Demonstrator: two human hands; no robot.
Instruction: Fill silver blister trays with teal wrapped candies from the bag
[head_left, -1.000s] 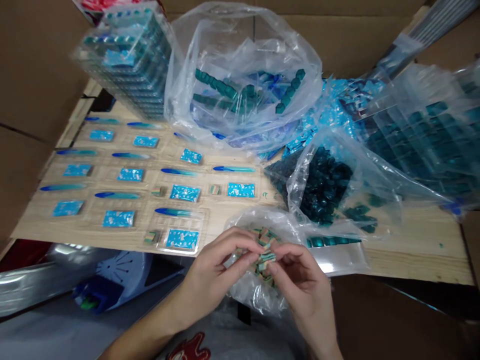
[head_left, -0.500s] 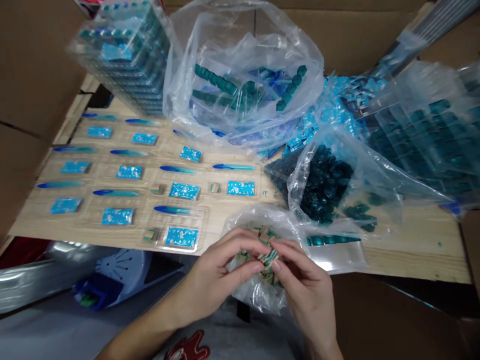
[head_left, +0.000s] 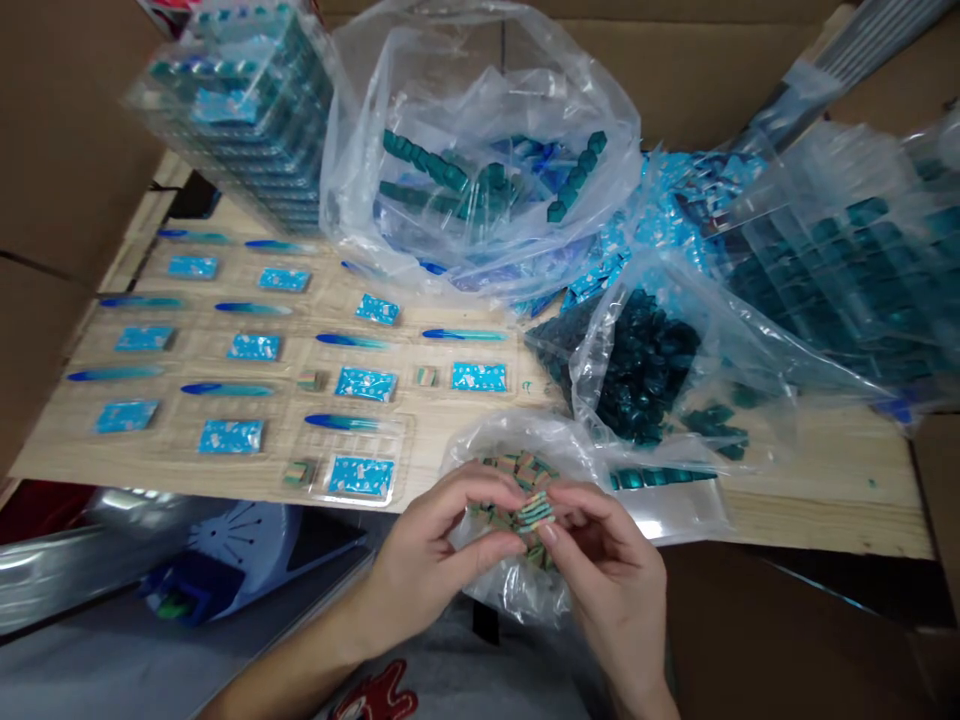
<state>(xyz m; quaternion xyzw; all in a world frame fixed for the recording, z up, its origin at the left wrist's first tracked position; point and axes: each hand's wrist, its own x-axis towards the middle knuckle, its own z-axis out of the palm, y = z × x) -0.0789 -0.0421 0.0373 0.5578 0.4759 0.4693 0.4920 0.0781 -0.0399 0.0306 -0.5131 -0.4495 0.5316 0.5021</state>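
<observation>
Both hands meet over a small clear bag of striped erasers at the near edge of the wooden board. My left hand and my right hand pinch one striped eraser between their fingertips, just above the bag's mouth. To the left, clear blister trays lie in rows, each with a blue pen and a blue patterned packet; three also hold a striped eraser.
A stack of filled trays stands at the back left. Large clear bags hold teal pieces and dark teal pieces. More trays in plastic lie at the right. A blue-and-white object sits below the board.
The hands have stayed together at the bag's mouth, working the striped eraser between the fingertips. The view has drifted slightly.
</observation>
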